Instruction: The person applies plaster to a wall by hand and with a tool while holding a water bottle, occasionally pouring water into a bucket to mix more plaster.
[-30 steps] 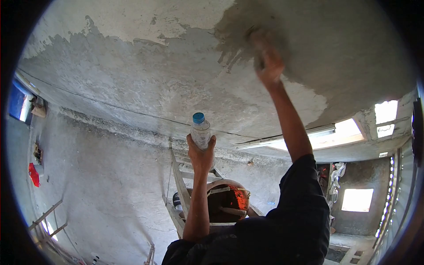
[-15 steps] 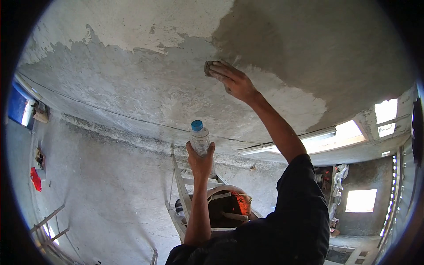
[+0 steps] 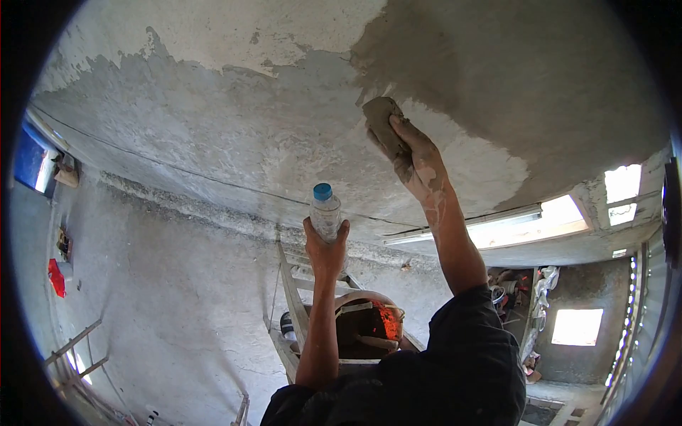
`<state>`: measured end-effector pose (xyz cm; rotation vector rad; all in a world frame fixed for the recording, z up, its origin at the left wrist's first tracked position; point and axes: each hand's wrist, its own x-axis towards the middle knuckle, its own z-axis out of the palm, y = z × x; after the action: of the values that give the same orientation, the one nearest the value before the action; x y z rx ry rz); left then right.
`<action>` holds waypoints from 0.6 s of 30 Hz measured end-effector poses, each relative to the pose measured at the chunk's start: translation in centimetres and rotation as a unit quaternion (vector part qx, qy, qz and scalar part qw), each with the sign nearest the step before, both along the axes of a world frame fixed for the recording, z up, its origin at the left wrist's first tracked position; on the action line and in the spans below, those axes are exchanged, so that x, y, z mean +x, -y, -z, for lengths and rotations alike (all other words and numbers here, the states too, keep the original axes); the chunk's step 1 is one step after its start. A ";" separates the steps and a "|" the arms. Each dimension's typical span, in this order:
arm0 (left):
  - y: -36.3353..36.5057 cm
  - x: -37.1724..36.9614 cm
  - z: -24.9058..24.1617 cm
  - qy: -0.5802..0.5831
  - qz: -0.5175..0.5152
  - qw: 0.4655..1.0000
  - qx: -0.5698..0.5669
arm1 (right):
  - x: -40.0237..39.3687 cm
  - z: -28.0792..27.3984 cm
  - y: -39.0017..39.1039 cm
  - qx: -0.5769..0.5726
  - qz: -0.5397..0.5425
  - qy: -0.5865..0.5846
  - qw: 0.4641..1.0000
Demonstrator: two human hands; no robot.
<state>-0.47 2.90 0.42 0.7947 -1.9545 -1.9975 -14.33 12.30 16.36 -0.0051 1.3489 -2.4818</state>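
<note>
My left hand (image 3: 326, 248) is wrapped round the lower part of a clear plastic bottle (image 3: 326, 214) with a blue cap, holding it upright in front of the wall. Higher up and to the right, my right hand (image 3: 414, 153) grips a grey-brown sponge (image 3: 382, 117) coated in wet plaster, its broad face turned partly toward me. Behind the sponge is the plastered wall (image 3: 234, 121), close to the lower edge of a darker, damp-looking patch (image 3: 518, 85). Pale smears of plaster mark my right hand and wrist.
Below me stands a ladder (image 3: 290, 305) with a bucket (image 3: 362, 298) that is orange inside and holds a dark mix. A thin cable (image 3: 177, 167) runs along the wall. Bright openings (image 3: 577, 326) are at the right, and a red item (image 3: 56, 277) lies at the left.
My right hand has drawn the sponge to the right and turned it, so its broad face shows. My left hand with the bottle has shifted slightly up and right in view.
</note>
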 end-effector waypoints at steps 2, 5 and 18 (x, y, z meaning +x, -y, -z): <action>-0.1 0.0 0.0 0.003 -0.012 1.000 -0.001 | 0.7 0.0 0.1 0.017 -0.032 0.000 0.999; 0.1 -0.2 1.0 -0.019 -0.001 1.000 0.005 | 0.6 1.5 -1.3 0.109 -0.014 -0.057 0.992; -0.1 -0.1 1.0 -0.026 0.003 1.000 0.016 | 2.4 3.3 -2.7 0.172 -0.041 0.034 0.984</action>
<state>-0.60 3.01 -0.62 0.7380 -1.9036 -2.0380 -11.93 14.97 13.05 0.0986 1.6908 -2.1330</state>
